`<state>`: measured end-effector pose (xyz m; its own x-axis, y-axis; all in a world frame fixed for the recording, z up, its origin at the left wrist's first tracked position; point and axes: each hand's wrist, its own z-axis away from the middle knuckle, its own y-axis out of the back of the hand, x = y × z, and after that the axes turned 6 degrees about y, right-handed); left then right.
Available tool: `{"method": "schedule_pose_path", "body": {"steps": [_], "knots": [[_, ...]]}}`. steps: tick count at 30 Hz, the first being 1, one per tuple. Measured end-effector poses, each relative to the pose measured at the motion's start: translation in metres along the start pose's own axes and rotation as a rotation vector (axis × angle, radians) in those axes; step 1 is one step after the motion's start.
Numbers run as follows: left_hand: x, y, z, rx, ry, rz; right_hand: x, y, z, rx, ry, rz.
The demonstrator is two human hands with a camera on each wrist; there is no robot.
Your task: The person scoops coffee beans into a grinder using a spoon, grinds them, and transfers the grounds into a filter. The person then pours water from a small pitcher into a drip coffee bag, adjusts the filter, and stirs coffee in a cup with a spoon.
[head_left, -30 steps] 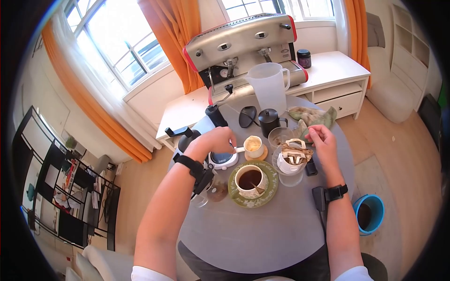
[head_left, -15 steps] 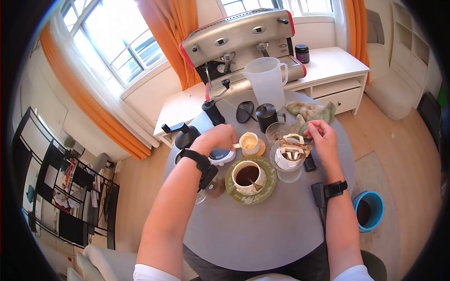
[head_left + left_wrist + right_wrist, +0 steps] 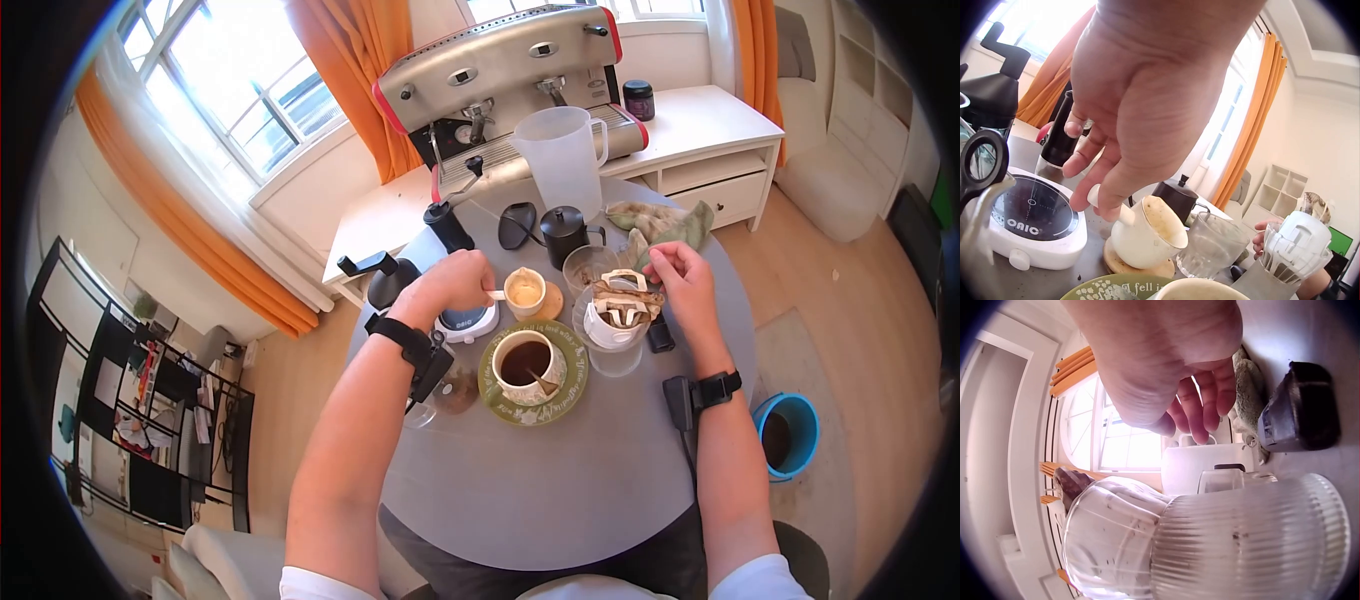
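Observation:
My left hand pinches the handle of a small cream cup holding tan contents. In the left wrist view, that cup leans to the right over a round wooden coaster, and my left hand's thumb and fingers meet at its handle. Right of a coffee cup on a green saucer, a white drip-bag holder sits on a glass. Beside and above it is my right hand, fingers loosely bent. The right wrist view shows this hand holding nothing, above a ribbed clear glass.
A white scale and black grinder stand at left. Behind are a black kettle, a clear glass, a frosted pitcher and a cloth. A blue bucket is on the floor.
The head view has shifted, so the table appears higher in it. The small cup and my left hand have moved slightly left relative to the saucer. My right hand stays beside the drip-bag holder.

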<state>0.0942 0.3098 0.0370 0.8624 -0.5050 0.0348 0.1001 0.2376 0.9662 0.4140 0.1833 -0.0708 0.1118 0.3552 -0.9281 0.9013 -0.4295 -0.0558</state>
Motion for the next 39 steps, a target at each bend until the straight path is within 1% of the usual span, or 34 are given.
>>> {"method": "schedule_pose_path", "body": {"steps": [5, 8, 10, 11, 13, 17, 19, 20, 22, 24, 26, 27, 28, 30, 31, 33, 38, 39], "knots": [[-0.002, -0.006, -0.006, -0.012, 0.006, 0.006, 0.001, 0.000, -0.001, -0.008, 0.005, 0.003], [-0.001, -0.008, -0.010, -0.053, 0.009, -0.001, -0.002, 0.001, 0.000, -0.011, -0.005, 0.004], [-0.003, -0.011, -0.014, -0.131, 0.017, 0.065, 0.000, 0.000, -0.001, -0.014, -0.003, 0.011], [-0.004, -0.013, -0.016, -0.129, 0.019, 0.065, 0.001, 0.000, -0.001, -0.015, -0.004, 0.019], [-0.005, -0.016, -0.019, -0.186, -0.002, 0.137, 0.001, 0.001, -0.001, -0.018, 0.004, 0.025], [-0.005, -0.017, -0.020, -0.230, -0.004, 0.138, 0.002, 0.001, -0.001, -0.022, 0.011, 0.028], [-0.002, -0.016, -0.016, -0.132, 0.005, 0.078, 0.000, 0.001, 0.000, -0.023, 0.004, 0.034], [0.005, -0.010, -0.010, -0.127, -0.001, 0.073, -0.001, 0.002, 0.000, -0.018, -0.002, 0.039], [0.017, -0.003, 0.006, 0.045, 0.071, -0.096, -0.001, 0.004, 0.000, -0.008, 0.009, 0.032], [0.015, -0.001, 0.015, 0.097, 0.063, -0.114, 0.000, 0.003, -0.002, -0.025, 0.026, 0.024], [0.015, 0.002, 0.034, 0.238, 0.062, -0.148, 0.007, 0.005, -0.004, 0.008, 0.024, 0.037], [0.012, -0.001, 0.043, 0.358, 0.004, -0.110, 0.009, 0.006, -0.005, 0.004, -0.003, 0.047], [0.015, 0.000, 0.055, 0.393, 0.010, -0.102, 0.012, 0.006, -0.006, -0.027, 0.005, 0.048], [0.020, 0.003, 0.078, 0.449, -0.019, -0.035, 0.017, 0.006, -0.007, -0.016, 0.011, 0.031], [0.022, 0.002, 0.087, 0.458, -0.003, -0.021, 0.014, 0.005, -0.005, -0.017, 0.010, 0.031], [0.025, -0.005, 0.103, 0.619, -0.111, -0.004, 0.017, 0.005, -0.006, -0.028, 0.033, 0.017], [0.026, -0.027, 0.121, 0.724, -0.127, 0.068, 0.016, 0.009, -0.006, -0.031, 0.054, -0.001], [0.027, -0.033, 0.124, 0.778, -0.129, 0.068, 0.016, 0.010, -0.006, -0.015, 0.053, 0.006]]}}
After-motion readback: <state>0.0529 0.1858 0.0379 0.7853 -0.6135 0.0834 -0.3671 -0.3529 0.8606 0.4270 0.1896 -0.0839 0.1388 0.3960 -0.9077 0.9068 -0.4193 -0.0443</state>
